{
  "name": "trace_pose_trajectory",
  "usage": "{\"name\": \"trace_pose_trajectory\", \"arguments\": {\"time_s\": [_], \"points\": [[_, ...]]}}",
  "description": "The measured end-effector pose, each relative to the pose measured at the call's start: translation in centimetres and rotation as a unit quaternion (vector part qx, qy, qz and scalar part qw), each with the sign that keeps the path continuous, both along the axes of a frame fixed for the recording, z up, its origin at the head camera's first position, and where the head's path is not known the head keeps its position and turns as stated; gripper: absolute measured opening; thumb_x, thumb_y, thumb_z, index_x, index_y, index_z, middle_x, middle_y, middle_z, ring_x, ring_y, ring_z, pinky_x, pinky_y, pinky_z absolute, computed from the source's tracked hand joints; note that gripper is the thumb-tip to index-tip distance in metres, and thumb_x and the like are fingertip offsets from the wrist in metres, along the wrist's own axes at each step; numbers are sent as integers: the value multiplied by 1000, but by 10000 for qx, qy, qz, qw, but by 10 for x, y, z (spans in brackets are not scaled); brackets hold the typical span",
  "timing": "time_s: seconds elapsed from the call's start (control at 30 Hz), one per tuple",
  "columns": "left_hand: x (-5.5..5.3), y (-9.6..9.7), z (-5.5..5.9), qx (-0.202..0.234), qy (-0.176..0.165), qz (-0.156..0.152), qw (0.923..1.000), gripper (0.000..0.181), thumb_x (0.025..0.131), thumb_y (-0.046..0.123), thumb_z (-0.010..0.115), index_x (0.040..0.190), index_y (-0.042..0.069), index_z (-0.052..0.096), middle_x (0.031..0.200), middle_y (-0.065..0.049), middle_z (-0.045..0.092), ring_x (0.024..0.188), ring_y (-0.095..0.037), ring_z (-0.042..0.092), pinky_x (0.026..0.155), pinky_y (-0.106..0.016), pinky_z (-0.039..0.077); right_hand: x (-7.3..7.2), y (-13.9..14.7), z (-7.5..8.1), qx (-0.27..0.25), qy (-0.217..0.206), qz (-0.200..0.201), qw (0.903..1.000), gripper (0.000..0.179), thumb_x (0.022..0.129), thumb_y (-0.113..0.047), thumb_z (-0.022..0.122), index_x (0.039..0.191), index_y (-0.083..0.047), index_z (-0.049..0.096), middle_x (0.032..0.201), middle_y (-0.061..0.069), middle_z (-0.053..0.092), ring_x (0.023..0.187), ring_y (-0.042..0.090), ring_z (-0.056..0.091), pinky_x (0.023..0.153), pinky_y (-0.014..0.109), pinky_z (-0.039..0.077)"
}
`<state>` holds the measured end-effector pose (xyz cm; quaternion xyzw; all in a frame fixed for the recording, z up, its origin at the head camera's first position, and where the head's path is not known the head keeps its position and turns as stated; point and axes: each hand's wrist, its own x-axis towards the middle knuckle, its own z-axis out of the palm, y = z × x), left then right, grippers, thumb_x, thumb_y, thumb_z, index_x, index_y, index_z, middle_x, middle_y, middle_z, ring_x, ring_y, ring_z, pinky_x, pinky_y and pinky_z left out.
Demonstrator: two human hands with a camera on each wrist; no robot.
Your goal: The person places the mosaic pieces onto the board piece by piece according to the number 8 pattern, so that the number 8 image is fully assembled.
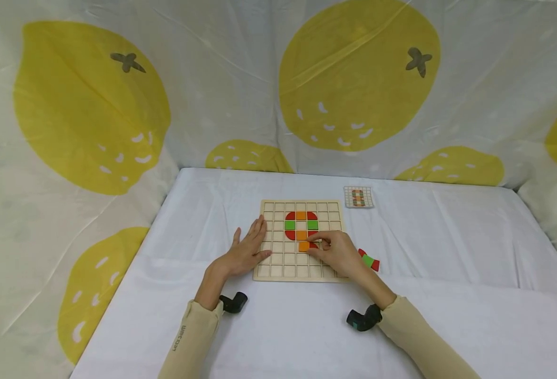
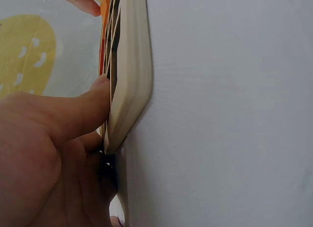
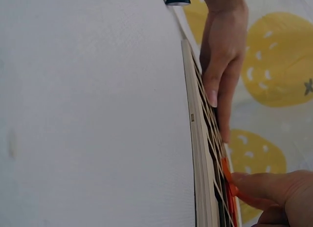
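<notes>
A wooden grid board [image 1: 278,271] lies flat on the white-covered table. Red, green and orange tiles form a ring in its middle columns, among them a green tile [image 1: 290,225]. Below the ring, an orange square tile [image 1: 304,246] sits slightly askew beside a partly hidden red piece. My right hand [image 1: 337,252] pinches that orange tile between thumb and forefinger at the board's surface; the right wrist view shows the fingertips on the orange edge. My left hand [image 1: 245,255] rests on the board's left side with fingers spread, its thumb [image 2: 88,107] lying over the rim.
Right of the board lie loose red and green pieces [image 1: 368,260], close by the right wrist. A small card [image 1: 358,197] with a printed grid pattern lies behind the board at the right. Lemon-print cloth [image 1: 240,79] hangs behind and to the left.
</notes>
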<state>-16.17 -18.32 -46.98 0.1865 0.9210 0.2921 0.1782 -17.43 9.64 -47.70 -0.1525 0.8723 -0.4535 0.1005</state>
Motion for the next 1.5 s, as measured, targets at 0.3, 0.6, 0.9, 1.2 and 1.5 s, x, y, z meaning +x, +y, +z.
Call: {"name": "trace_pose_trajectory", "arguments": {"time_s": [0.3,0.6,0.9,1.2,1.5], "points": [[1,2,6,-283,39,-20,9996,81,110,29,50,163,-4,0,174,-16,-9,163,-35,-6,124,-69,-11,0,-3,-4,-36,213,29,9998,25,88,-17,83,112,-9,80,57,-5,32,55,9,29,55,21,22],[0,2,7,-239,51,-50,9997,80,109,28,50,163,-5,0,174,-19,-9,163,-38,-5,124,-69,-11,2,0,-2,-35,327,-49,9994,26,87,-18,85,112,-10,81,56,-5,32,53,8,29,53,21,21],[1,3,8,-298,32,-6,9996,81,109,29,51,163,-4,1,174,-17,-8,163,-36,-4,125,-68,-10,7,38,9,188,328,-396,9985,23,89,-17,82,111,-11,81,57,-6,32,53,8,30,50,20,23],[1,2,6,-330,-6,5,9995,80,109,29,50,163,-4,0,174,-17,-9,163,-37,-4,125,-68,-10,15,92,7,606,283,-879,9939,25,89,-18,82,113,-10,80,60,-5,29,51,8,27,47,21,24],[2,1,5,-279,10,8,9996,81,109,29,50,163,-4,0,174,-17,-9,163,-38,-4,125,-68,-10,26,119,-2,899,73,-1151,9893,25,90,-20,81,114,-13,81,59,-4,33,56,10,29,50,24,25]]}}
